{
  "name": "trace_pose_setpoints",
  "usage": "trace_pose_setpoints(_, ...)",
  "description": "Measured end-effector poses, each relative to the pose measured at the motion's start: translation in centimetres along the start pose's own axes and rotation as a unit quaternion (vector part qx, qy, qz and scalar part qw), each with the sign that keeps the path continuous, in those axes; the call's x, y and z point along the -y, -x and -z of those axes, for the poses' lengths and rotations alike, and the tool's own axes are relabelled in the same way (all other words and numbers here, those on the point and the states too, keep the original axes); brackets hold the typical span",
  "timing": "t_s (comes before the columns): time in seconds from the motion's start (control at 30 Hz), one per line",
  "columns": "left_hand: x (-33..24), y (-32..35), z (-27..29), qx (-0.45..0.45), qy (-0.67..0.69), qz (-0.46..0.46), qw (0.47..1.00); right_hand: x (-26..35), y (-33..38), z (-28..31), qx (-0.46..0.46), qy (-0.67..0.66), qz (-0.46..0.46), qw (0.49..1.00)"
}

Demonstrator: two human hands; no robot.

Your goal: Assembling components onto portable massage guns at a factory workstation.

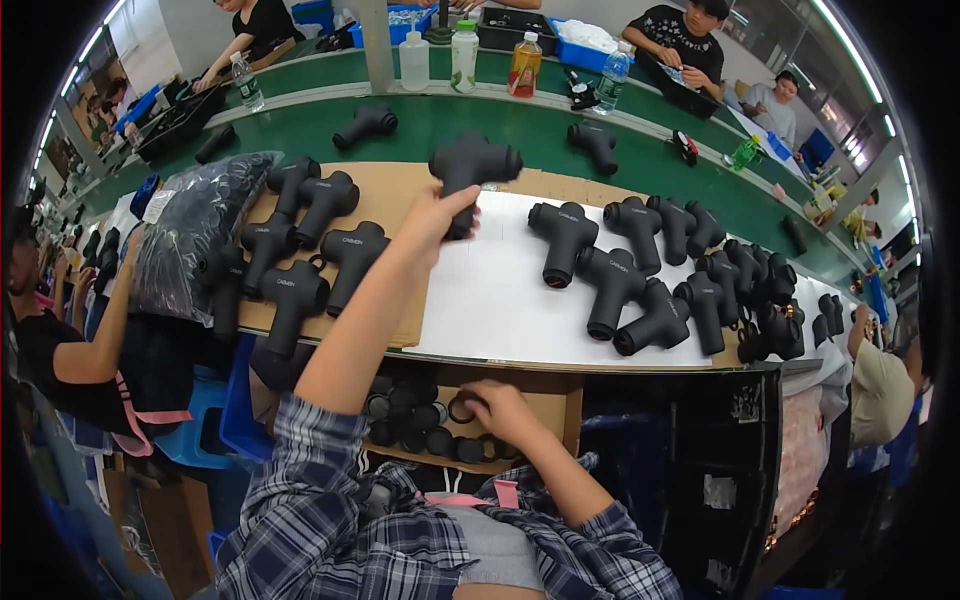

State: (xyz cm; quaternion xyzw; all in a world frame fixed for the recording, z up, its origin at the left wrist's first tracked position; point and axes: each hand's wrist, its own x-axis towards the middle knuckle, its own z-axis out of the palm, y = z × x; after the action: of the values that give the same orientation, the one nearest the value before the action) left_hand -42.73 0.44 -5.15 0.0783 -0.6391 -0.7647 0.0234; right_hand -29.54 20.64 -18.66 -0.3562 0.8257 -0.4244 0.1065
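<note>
1. Fingers of the left hand (437,215) are clenched around the handle of a black massage gun (472,172), lifting it above the far part of the worktable (480,300), near the green conveyor belt (450,125).
2. The right hand (497,408) reaches down into a cardboard box (560,410) below the table's near edge; its fingers rest on a black ring-shaped cap (462,408), though whether they actually pinch it cannot be told.
3. More round black caps (415,420) fill the left part of that box.
4. A group of finished-looking black massage guns (300,250) lies on brown cardboard at the left of the table, beside a clear plastic bag of black parts (195,225).
5. A second group of massage guns (660,280) lies to the right, partly on a white sheet (490,300) that covers the table's middle.
6. Single guns (365,123) lie apart on the belt, and several plastic bottles (465,55) stand beyond it.
7. Other people sit around the line, one at the left edge with an arm raised (105,330).
</note>
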Motion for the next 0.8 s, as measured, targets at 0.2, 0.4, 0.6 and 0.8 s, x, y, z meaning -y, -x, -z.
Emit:
trace_pose_setpoints(0.2,1.3,7.9,-3.7,0.008,0.222,0.095,0.97,8.2,-0.4,6.8,-0.235,-0.079,0.13,0.96)
trace_pose_setpoints(0.4,1.4,12.1,-6.5,0.039,0.399,0.138,0.906,8.8,-2.6,7.2,-0.424,-0.108,0.117,0.891)
trace_pose_setpoints(0.6,0.9,12.6,-6.1,0.037,0.451,0.103,0.886,8.3,-3.0,6.8,-0.446,-0.064,0.149,0.88)
trace_pose_setpoints(0.8,0.9,12.6,-6.0,-0.012,0.451,0.075,0.889,8.8,-3.7,6.4,-0.422,-0.133,0.141,0.886)
